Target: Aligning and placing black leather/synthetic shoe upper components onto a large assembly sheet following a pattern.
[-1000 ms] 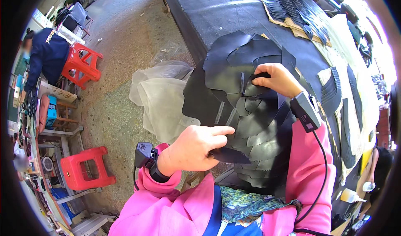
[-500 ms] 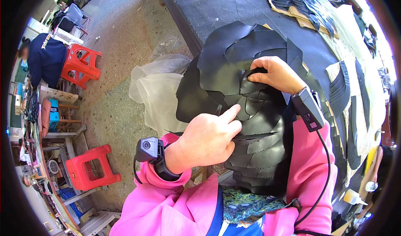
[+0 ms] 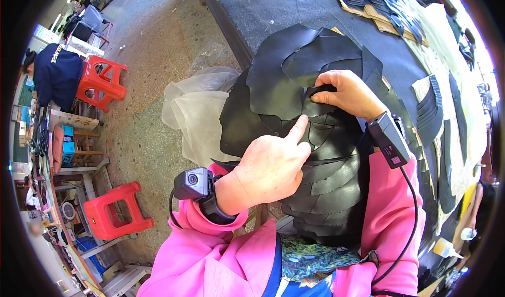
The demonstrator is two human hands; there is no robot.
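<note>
Before me stands a large rounded form covered in overlapping black leather-like pieces (image 3: 279, 94), which curve down in layers toward my lap. My right hand (image 3: 350, 94) comes in from the right, thumb and forefinger pinched on the edge of a small black leather-like piece (image 3: 319, 108) near the middle of the form. Just below and left of it, my left hand (image 3: 273, 163) has its forefinger stretched out, the tip at the lower edge of that area. The other left fingers are curled, and its palm side is hidden. Both wrists carry small camera units.
A dark-topped table (image 3: 236, 13) lies behind the form, with cut black strips (image 3: 368, 2) at its far side. Translucent plastic sheeting (image 3: 197, 108) hangs at the form's left. Red stools (image 3: 118, 210) stand on the floor; a person in dark clothing (image 3: 55, 76) sits at far left.
My left hand has slid a little up and to the right, its fingertip now closer to my right hand. The right hand keeps its pinch in nearly the same spot.
</note>
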